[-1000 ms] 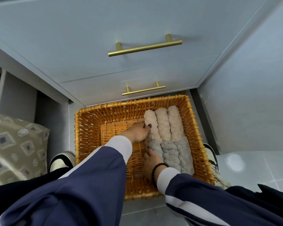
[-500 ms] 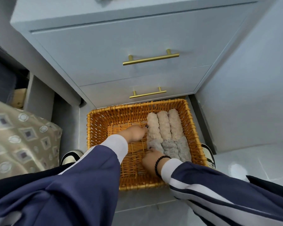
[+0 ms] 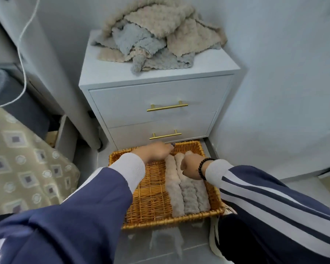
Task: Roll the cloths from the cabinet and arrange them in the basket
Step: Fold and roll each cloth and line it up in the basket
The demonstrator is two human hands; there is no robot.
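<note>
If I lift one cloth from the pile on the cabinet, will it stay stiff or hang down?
The pile of cloths lies crumpled and draped in soft folds, so one would probably hang limp. The fluffy texture suggests it is light and not slippery. Neighbouring cloths overlap, so another may drag along.

Rolled beige and grey cloths (image 3: pixel 187 193) line the wicker basket's (image 3: pixel 151 199) right side; unrolled cloths (image 3: pixel 156 33) heap atop the cabinet (image 3: pixel 156 96).

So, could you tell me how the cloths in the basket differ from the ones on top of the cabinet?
The cloths in the basket are rolled and lie side by side; the cloths on the cabinet are unrolled in a crumpled heap. The first sit low on the floor, the second up high. Both share beige and grey fleecy fabric.
</note>
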